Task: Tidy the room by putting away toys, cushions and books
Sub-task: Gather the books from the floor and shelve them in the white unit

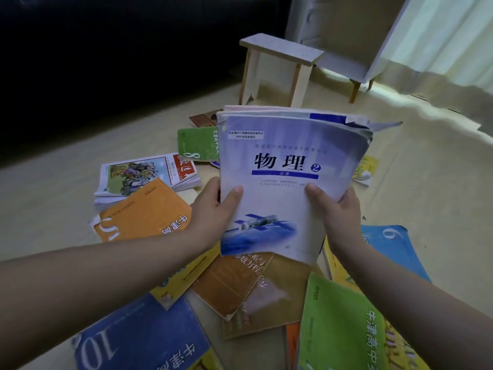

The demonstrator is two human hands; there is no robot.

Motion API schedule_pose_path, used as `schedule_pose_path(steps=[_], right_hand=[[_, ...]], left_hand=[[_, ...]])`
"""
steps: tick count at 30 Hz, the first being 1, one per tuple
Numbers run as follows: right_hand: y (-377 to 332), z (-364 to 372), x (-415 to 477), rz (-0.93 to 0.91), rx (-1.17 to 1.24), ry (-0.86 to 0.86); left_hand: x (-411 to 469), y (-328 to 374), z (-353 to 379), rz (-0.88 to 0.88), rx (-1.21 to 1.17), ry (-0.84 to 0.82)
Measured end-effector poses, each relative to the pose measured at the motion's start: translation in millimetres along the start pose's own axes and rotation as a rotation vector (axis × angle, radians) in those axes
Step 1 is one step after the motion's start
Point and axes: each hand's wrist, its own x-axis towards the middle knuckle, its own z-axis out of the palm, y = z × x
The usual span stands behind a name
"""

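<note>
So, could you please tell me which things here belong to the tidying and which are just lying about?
Job: physics book stack, gripped by left hand and right hand; orange book; blue book numbered 10.
Lying about: wooden stool; curtain.

held books — pale-blue cover, upright | other books — strewn on floor

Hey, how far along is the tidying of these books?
Probably early. Done so far: a few books are gathered into one stack topped by the blue physics book. In hand: the left hand and right hand both grip that stack above the floor. Left: many books lie scattered, including the orange book, the blue book marked 10 and the near green book. No toys or cushions in view.
</note>
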Motion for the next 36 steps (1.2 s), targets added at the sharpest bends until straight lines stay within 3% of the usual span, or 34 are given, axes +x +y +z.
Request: schedule_pose_path(steps=[4, 11, 20, 26, 36], right_hand=[[14.5, -1.3, -11.9, 0.047, -0.093, -0.017], [24.8, -11.6, -14.1, 0.148, 0.032, -0.001], [32.4, 0.1, -23.2, 0.137, 0.060, 0.025], [37.6, 5.7, -18.2, 0.124, 0.014, 0.077], [50.7, -0.6, -7.0, 0.160, -0.021, 0.072]], left_hand=[[-2.4, -8.4, 2.0, 0.001, -0.036, -0.015], [-7.6, -12.5, 16.4, 0.034, -0.033, -0.206], [15.1, -3.7, 30.5, -0.241, -0.220, -0.098], [28.3, -9.6, 30.9, -0.302, -0.271, -0.011], [32.9, -16.3, 26.8, -0.315, -0.201, -0.163]])
